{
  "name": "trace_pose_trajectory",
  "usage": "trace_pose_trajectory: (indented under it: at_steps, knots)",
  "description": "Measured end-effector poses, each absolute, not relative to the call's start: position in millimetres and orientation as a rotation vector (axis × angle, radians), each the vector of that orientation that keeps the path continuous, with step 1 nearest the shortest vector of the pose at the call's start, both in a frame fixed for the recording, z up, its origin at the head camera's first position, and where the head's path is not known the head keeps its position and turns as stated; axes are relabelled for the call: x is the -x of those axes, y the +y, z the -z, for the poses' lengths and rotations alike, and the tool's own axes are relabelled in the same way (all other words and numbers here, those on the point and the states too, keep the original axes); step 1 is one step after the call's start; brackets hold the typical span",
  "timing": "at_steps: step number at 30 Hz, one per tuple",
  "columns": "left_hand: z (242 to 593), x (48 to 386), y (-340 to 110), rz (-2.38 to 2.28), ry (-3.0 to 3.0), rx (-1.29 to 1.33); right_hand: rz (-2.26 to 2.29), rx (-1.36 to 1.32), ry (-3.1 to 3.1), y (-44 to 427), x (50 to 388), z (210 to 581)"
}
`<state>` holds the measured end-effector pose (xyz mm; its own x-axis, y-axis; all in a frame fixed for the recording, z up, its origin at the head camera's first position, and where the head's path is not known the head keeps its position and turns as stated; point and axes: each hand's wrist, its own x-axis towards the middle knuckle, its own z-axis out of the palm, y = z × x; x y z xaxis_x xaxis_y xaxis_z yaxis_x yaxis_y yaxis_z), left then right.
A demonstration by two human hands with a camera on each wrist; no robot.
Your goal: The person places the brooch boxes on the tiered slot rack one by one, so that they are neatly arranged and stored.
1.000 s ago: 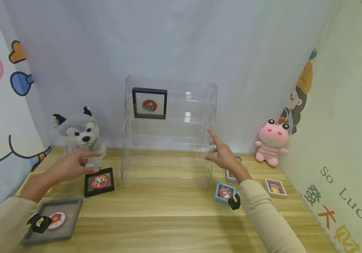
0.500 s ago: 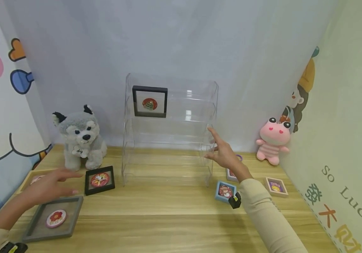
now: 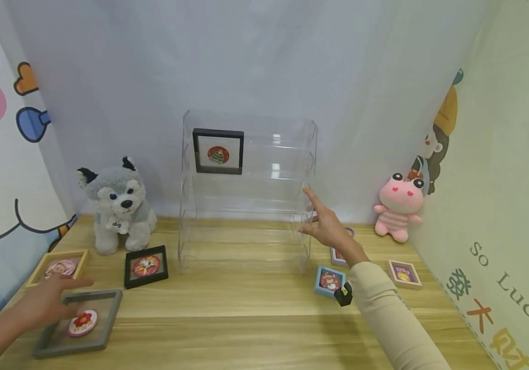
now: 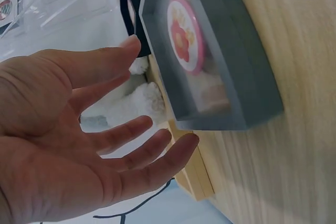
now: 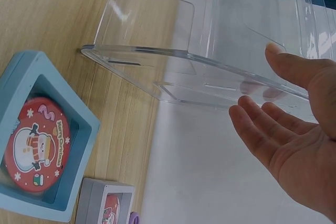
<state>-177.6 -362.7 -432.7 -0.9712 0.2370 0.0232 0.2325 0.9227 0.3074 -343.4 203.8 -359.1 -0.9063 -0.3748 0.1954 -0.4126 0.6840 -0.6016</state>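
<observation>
My left hand [image 3: 42, 304] hovers over the near left edge of a grey frame [image 3: 115, 311], with its fingers spread and nothing held. Inside that frame is a round pink-rimmed badge [image 4: 184, 36] with a red flower. My right hand [image 3: 328, 226] is by the right side panel of a clear acrylic tiered rack [image 3: 246, 209], fingers fairly straight and thumb apart. Whether the fingertips touch the panel is hard to tell. On the rack's upper left stands a black frame [image 3: 219, 170] with a Christmas-tree badge [image 3: 218, 154].
To the left lie a black frame [image 3: 128, 272] and a light wooden frame [image 3: 82, 263], near a husky plush [image 3: 121, 205]. A blue frame [image 3: 318, 285], a partly hidden grey frame [image 5: 90, 203], a beige frame [image 3: 416, 280] and a pink plush [image 3: 398, 203] are on the right.
My left hand has moved leftward and down from near the black frame to above the grey frame, uncovering the husky plush and wooden frame. My right hand stays by the rack.
</observation>
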Motion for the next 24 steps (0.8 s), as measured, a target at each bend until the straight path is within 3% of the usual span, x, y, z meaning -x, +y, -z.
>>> trace_pose_trajectory:
  at_steps: [13,24]
  knots:
    - [444,171,-373,-0.550,3.048,-0.354,-1.038,-0.676,-2.815,204,343,360]
    - [448,173,-377,-0.597,2.903,-0.143,-1.024,-0.661,-2.830,204,343,359]
